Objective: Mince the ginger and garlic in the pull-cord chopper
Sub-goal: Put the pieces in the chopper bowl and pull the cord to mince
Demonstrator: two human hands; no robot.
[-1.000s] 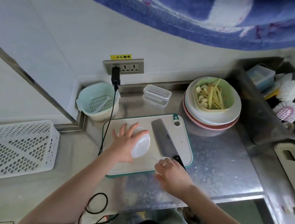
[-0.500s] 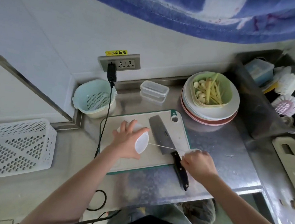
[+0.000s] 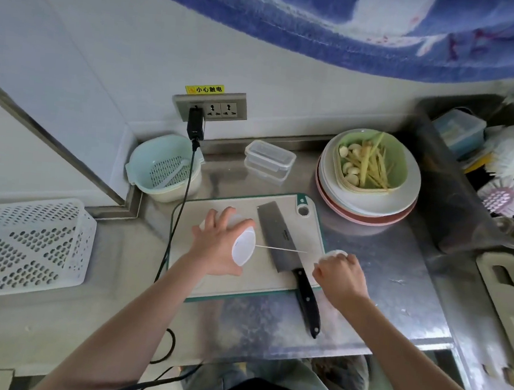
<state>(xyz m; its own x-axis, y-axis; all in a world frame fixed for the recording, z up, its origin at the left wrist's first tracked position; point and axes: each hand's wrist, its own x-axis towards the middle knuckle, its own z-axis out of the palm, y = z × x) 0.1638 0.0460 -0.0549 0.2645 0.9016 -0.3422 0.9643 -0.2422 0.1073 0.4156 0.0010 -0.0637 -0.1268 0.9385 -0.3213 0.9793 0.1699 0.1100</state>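
A person's left hand (image 3: 218, 244) presses down, fingers spread and curved over the lid, on a small white pull-cord chopper (image 3: 243, 247) standing on a cutting board (image 3: 236, 281) on a steel surface (image 3: 402, 286). To the chopper's right, the right hand (image 3: 340, 276) is curled around the pull handle (image 3: 333, 253), a grip pinching it closed. The cord (image 3: 280, 249) runs taut and nearly level between them, crossing above a cleaver (image 3: 277, 236) lying on the board. The next stroke likely follows that cord line, rightward from the chopper.
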